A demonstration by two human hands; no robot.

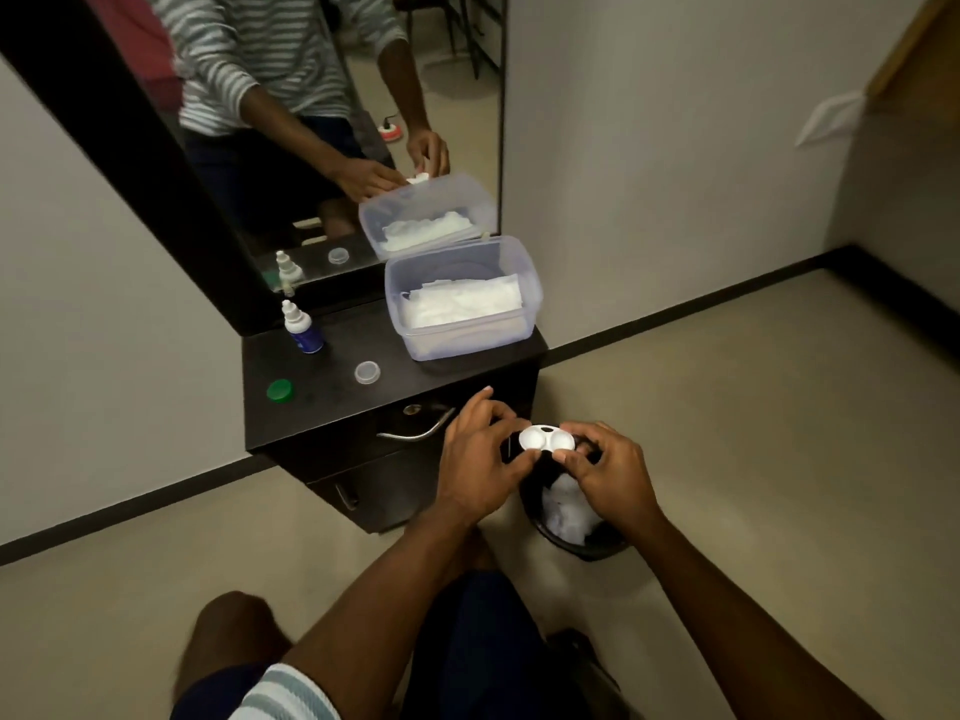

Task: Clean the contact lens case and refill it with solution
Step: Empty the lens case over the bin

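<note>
Dark cabinet top (332, 376), centre frame, carries one bottle (304, 330), two caps (green (279, 391), clear (367, 372)), one tub (462, 298); below, left hand (480, 465) and right hand (605, 472) pinch one white lens case (546, 440).

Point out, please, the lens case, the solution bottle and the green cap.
lens case (546, 439): head view, on its white top between the two wells.
solution bottle (306, 337): head view, on its blue body.
green cap (279, 391): head view, on its flat top.
</note>
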